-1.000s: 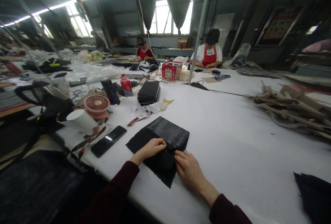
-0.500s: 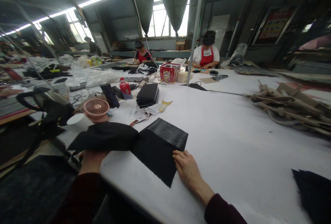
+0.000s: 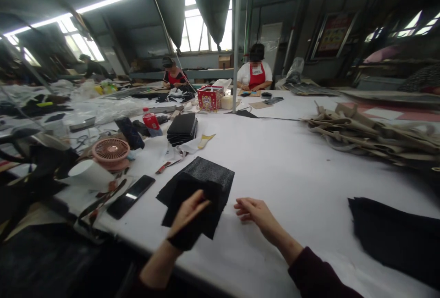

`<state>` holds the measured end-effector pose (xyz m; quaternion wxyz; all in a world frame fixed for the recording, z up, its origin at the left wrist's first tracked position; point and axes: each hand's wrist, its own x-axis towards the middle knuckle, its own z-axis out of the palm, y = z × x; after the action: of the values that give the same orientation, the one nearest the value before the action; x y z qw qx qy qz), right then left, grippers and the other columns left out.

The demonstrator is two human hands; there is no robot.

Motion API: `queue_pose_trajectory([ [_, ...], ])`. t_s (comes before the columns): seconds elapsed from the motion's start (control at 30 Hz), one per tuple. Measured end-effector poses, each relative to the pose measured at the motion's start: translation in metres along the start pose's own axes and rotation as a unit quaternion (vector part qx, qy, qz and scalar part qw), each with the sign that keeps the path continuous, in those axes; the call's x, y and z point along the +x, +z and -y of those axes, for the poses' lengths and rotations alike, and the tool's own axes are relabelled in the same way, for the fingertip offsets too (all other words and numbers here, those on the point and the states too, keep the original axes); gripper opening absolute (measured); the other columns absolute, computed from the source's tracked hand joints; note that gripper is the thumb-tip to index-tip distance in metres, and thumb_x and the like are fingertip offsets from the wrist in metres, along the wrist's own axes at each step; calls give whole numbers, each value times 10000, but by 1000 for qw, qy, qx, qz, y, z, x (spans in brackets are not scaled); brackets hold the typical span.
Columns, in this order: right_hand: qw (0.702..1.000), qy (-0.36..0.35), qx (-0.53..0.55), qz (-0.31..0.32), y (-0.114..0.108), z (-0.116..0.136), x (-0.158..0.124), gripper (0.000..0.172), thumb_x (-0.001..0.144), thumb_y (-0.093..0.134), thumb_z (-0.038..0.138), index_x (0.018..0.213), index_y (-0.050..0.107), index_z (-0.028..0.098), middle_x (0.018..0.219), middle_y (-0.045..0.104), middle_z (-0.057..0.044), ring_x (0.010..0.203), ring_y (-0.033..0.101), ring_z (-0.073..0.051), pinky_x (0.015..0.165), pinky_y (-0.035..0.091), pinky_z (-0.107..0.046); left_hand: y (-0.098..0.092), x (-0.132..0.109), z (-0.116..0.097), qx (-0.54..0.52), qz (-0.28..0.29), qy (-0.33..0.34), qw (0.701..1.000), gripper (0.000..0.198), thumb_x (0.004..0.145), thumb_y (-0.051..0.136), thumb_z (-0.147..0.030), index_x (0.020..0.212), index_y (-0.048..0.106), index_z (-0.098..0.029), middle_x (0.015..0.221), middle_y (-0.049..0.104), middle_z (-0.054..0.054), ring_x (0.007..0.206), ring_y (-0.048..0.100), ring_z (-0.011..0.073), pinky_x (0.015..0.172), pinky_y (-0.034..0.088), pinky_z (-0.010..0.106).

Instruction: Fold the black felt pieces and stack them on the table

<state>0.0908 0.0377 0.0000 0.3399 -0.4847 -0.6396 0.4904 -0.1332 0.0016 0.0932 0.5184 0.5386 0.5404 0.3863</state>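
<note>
My left hand (image 3: 188, 211) is closed on a piece of black fabric (image 3: 184, 239), thumb on top. The fabric hangs past my wrist and spreads over the stack below, so its full outline is hard to make out. Beneath it on the white table lies black material (image 3: 215, 173) with a speckled grey upper face. Just right of these pieces, my right hand (image 3: 252, 210) hovers near the table, fingers stretched and slightly bent, holding nothing.
A phone (image 3: 130, 196), pink fan (image 3: 112, 151), red-capped bottle (image 3: 151, 121) and stack of black pieces (image 3: 182, 126) stand left. Brown scraps (image 3: 371, 137) and black cloth (image 3: 395, 238) lie right. Beyond a pole (image 3: 236, 41), two people in red aprons sit working.
My left hand has swung right, carrying the black fabric over the pieces on the table and uncovering the phone. My right hand has let go of the fabric's edge. The view has turned right.
</note>
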Motion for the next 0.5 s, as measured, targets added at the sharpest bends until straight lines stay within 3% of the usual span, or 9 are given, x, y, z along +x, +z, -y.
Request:
queue_pose_trajectory([
  [0.1,979,133,152,32,-41,-9,-26,673,926,349,695,1095,660,122,935,699,-137,757,668,-184,640,532,-295,102,-8,30,46,97,135,985,164,908,509,-329,862,592,-195,835,615,21,781,558,157,712,469,259],
  [0.17,963,202,176,25,-64,-17,-40,654,875,437,720,1051,660,131,899,694,-120,721,647,-163,605,500,-258,147,-15,44,85,147,188,967,121,919,481,-234,876,590,-204,903,633,37,824,578,159,762,476,267],
  [0.2,965,215,152,16,-72,-20,-46,619,856,484,708,1009,662,136,871,691,-106,689,630,-149,575,475,-239,160,-17,49,115,164,211,957,114,914,482,-198,897,594,-210,934,641,43,855,588,166,791,479,277],
  [0.3,976,208,64,10,-87,-25,-57,471,818,604,602,862,670,137,757,669,-55,595,563,-114,511,395,-212,164,-12,58,249,162,268,917,170,896,490,-136,981,607,-225,1039,654,57,967,592,208,881,474,348],
  [0.4,986,167,-9,-3,-84,-25,-59,305,815,639,443,854,698,145,743,671,-28,637,572,-127,583,417,-235,138,2,71,369,116,275,880,236,877,501,-107,1057,607,-216,1144,639,68,1056,575,252,934,461,423],
  [0.5,988,119,-95,-39,-71,-25,-56,227,807,630,319,952,717,168,806,699,-34,742,615,-170,715,452,-282,120,11,87,415,94,282,860,320,873,519,-107,1170,584,-207,1239,609,77,1152,547,266,1004,442,439],
])
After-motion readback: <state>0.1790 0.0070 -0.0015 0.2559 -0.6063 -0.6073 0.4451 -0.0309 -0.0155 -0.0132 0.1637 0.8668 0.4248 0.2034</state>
